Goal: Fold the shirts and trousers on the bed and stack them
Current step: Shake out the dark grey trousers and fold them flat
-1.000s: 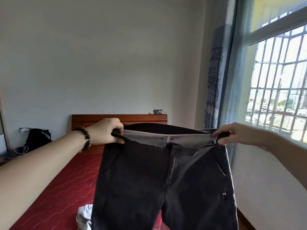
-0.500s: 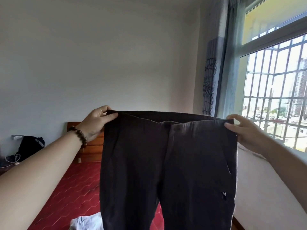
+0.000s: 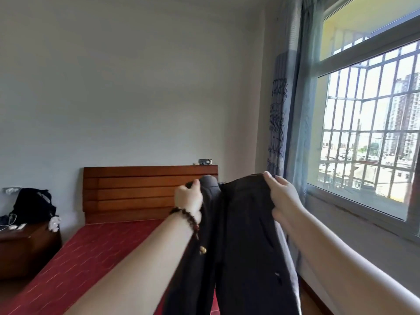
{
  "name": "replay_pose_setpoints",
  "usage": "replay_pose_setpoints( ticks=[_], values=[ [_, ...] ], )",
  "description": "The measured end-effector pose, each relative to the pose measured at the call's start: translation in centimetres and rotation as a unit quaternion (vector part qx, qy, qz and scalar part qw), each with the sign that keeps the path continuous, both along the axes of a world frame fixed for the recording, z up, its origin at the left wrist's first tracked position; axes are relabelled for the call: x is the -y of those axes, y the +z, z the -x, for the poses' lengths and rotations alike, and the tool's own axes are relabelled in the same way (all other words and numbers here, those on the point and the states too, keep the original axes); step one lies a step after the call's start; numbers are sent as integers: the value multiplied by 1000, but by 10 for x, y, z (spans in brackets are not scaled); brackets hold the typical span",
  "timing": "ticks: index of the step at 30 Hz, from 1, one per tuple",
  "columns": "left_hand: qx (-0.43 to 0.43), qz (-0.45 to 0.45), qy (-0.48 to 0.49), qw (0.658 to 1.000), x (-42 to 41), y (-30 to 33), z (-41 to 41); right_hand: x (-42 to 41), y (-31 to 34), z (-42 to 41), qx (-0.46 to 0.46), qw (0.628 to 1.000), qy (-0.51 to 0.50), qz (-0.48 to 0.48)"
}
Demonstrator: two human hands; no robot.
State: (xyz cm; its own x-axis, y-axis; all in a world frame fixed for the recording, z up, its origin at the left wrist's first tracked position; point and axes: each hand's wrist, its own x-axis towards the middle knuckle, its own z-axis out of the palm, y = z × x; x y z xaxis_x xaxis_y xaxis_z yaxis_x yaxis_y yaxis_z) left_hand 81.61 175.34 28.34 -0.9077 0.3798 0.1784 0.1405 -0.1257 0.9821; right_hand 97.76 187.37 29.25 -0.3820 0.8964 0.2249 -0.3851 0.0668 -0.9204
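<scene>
Dark grey trousers (image 3: 245, 242) hang in the air in front of me, above the foot of the bed. They are folded lengthwise, one leg over the other. My left hand (image 3: 189, 200), with a bead bracelet on the wrist, grips the waistband at its left end. My right hand (image 3: 281, 198) holds the waistband's right end, fingers curled over the top edge. The two hands are close together. The legs drop out of view at the bottom edge. No other clothes show.
The bed (image 3: 91, 253) has a red patterned cover and a wooden headboard (image 3: 141, 192). A dark nightstand (image 3: 25, 248) with a black bag (image 3: 31, 203) stands at the left. A barred window (image 3: 372, 137) and a blue curtain (image 3: 293, 110) fill the right wall.
My hands have come together, folding the spread trousers lengthwise. My view has shifted, so the headboard now shows in full, and the white garment seen low on the bed is out of view.
</scene>
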Motion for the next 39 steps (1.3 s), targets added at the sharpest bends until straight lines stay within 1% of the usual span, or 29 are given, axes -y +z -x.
replay_pose_setpoints(
  ticks=[2,4,6,8,9,10,11,12,13,14,15,16,17,18,19,20,21,22,24,26,27,29,30,31,33,36,37,38,39],
  values=[
    [-2,-34,-42,999,-9,-4,-28,23,1,13,12,998,39,-42],
    [20,-95,-98,990,-15,-7,-44,37,3,20,46,995,52,-77],
    [14,-128,-147,981,-15,-7,-51,43,6,23,60,993,70,-76],
    [-30,-116,-204,972,-13,-7,-52,45,11,24,71,990,105,-60],
    [-56,-109,-215,969,-13,-7,-50,45,14,22,81,988,121,-53],
    [-70,-105,-212,969,-11,-7,-47,44,18,19,95,985,133,-55],
    [-73,-104,-199,972,-10,-7,-44,42,20,15,113,982,129,-78],
    [-69,-104,-186,975,-10,-6,-40,37,23,10,141,977,97,-127],
    [-67,-106,-180,976,-8,-5,-35,28,25,4,173,966,31,-191],
    [-64,-113,-187,974,-6,-2,-31,18,25,-3,209,945,-47,-246],
    [-60,-127,-203,969,-4,1,-27,7,23,-10,239,928,-101,-267],
    [-55,-141,-224,963,-2,6,-23,-2,19,-18,254,929,-109,-247],
    [-58,-154,-243,956,1,12,-19,-12,13,-24,251,947,-66,-190],
    [-67,-163,-259,950,3,18,-15,-20,6,-29,227,967,12,-118],
    [-80,-170,-275,943,5,24,-11,-25,-1,-32,195,973,111,-56],
    [-91,-174,-288,937,7,29,-8,-27,-6,-35,165,966,198,-23],
    [-101,-176,-296,933,8,35,-6,-26,-8,-36,134,959,250,-17],
    [-109,-179,-299,931,10,39,-3,-23,-9,-35,97,958,269,-24],
    [-110,-189,-298,929,15,45,4,-20,-4,-29,27,966,252,-48],
    [-81,-190,-314,927,23,46,14,-16,9,-25,-10,973,220,-67],
    [-62,-173,-332,925,26,44,19,-14,16,-24,-22,974,212,-75],
    [-31,-94,-375,922,31,40,24,-13,29,-21,-31,974,208,-89],
    [-28,-65,-383,921,32,38,23,-11,33,-19,-35,973,206,-99],
    [-33,-56,-376,924,31,38,23,-10,36,-19,-40,971,205,-112],
    [-47,-87,-344,934,30,44,22,-11,36,-19,-18,967,210,-144],
    [-71,-118,-305,942,29,53,22,-15,27,-26,100,949,234,-185],
    [-73,-116,-303,943,29,56,22,-18,27,-27,125,948,214,-202],
    [-71,-110,-305,943,28,57,20,-20,28,-28,130,950,184,-218],
    [-69,-106,-307,943,27,60,19,-21,29,-28,115,954,159,-229]
  ],
)
